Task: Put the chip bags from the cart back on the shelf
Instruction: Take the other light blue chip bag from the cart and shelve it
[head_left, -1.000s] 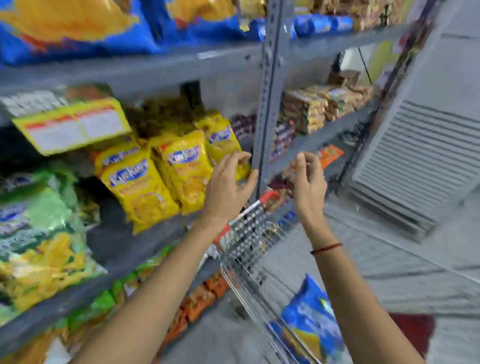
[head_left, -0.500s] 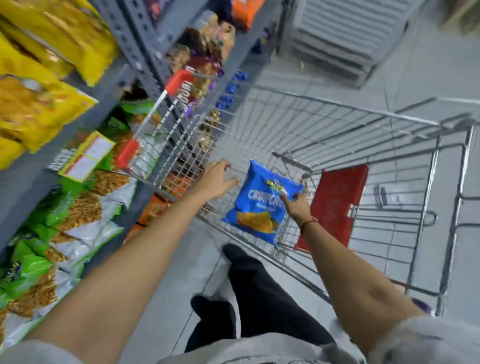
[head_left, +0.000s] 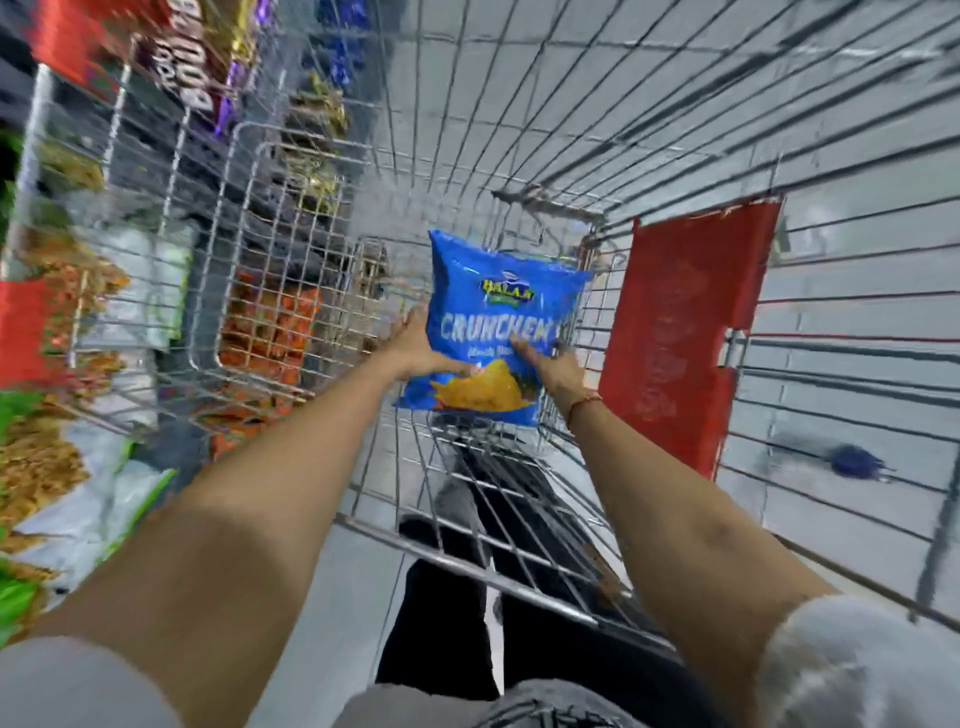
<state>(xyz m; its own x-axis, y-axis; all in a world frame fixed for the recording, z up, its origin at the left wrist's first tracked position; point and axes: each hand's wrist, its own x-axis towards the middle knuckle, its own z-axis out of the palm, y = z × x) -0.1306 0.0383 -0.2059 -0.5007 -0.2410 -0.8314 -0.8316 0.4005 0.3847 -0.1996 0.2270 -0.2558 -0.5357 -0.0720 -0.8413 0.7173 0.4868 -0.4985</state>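
A blue chip bag (head_left: 498, 306) with white lettering and a yellow chip picture stands upright inside the wire shopping cart (head_left: 675, 171). My left hand (head_left: 415, 348) grips the bag's lower left edge, thumb across the front. My right hand (head_left: 550, 366) holds its lower right side, fingers on the front. Both arms reach down into the cart. The shelf (head_left: 62, 322) with snack bags lies to the left, seen blurred through the cart's wire side.
A red plastic flap (head_left: 675, 338) of the cart's child seat stands right of the bag. Green, white and orange snack packs (head_left: 52, 467) fill the lower shelves at left. My dark trousers and shoes (head_left: 447, 597) show through the cart's near end. Grey tiled floor lies beneath.
My view dropped from the shelf into the cart. Both hands came down from the shelf; the right reached the blue bag first, and now both hands grip it and it stands more upright.
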